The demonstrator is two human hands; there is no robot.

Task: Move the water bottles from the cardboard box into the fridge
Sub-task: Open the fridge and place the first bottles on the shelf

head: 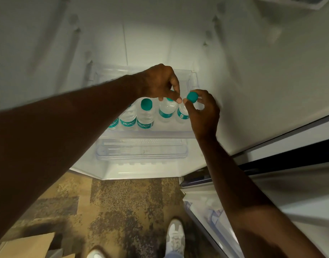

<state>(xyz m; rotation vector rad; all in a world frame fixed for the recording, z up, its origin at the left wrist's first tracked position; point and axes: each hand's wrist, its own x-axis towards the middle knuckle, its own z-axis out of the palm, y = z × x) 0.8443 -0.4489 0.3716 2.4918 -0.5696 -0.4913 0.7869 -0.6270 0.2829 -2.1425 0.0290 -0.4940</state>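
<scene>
Several clear water bottles with teal caps and teal labels stand in a row in the clear door bin (194, 79) of the open fridge. My left hand (158, 82) pinches the top of the second bottle from the right (166, 110), hiding its cap. My right hand (202, 110) grips the neck of the rightmost bottle (182, 113), whose teal cap (192, 97) shows above my fingers. A third bottle (145, 118) stands free to the left with its cap in view. A corner of the cardboard box (29, 244) shows at the bottom left on the floor.
Below the bottle bin sits a lower clear door shelf (141, 151). The fridge body and its shelves (215, 211) are at the right. Mottled brown carpet (122, 211) covers the floor, and a white shoe (175, 237) stands on it.
</scene>
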